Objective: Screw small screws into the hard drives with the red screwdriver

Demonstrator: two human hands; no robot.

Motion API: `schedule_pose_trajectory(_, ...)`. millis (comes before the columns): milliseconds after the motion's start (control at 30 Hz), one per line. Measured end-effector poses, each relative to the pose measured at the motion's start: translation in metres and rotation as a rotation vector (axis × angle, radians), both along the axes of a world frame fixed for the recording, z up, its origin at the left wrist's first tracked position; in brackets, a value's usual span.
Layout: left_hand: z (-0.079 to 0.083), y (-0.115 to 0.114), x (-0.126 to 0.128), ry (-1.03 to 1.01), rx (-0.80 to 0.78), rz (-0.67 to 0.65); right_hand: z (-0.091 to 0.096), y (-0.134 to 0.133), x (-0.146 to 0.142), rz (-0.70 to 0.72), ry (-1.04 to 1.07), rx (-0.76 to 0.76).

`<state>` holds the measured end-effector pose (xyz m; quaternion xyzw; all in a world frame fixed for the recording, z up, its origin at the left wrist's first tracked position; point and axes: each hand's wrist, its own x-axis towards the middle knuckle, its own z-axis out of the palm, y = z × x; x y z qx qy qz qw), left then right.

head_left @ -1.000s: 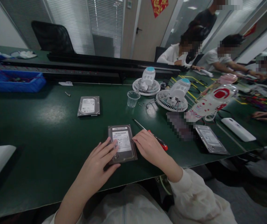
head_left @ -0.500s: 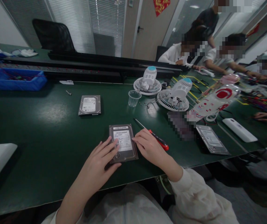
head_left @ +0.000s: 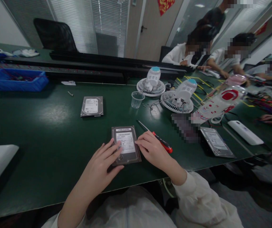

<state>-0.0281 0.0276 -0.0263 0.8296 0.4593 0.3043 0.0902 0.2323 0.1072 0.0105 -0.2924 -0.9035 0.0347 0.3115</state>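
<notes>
A hard drive [head_left: 125,144] with a white label lies flat on the dark green table [head_left: 43,142], close to the near edge. My left hand [head_left: 102,164] rests on its left side with the fingers stretched out and spread. My right hand [head_left: 152,150] sits at the drive's right edge, fingers curled and pressed together at the tips; whether they hold anything is hidden. A red-handled screwdriver [head_left: 164,145] lies on the table just behind my right hand, its shaft pointing away to the left.
A second hard drive [head_left: 92,106] and a clear plastic cup [head_left: 136,99] lie farther back. Two small white fans [head_left: 180,98] lie face down at right, near a third drive [head_left: 216,142]. A blue bin [head_left: 14,80] stands far left. Other people work at the far right.
</notes>
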Motion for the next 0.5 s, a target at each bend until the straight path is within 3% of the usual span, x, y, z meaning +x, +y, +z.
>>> schedule_pose_trajectory(500, -0.0002, -0.0002, 0.0004, -0.038, -0.026, 0.007, 0.0016, 0.0003, 0.0015, -0.028, 0.011, -0.039)
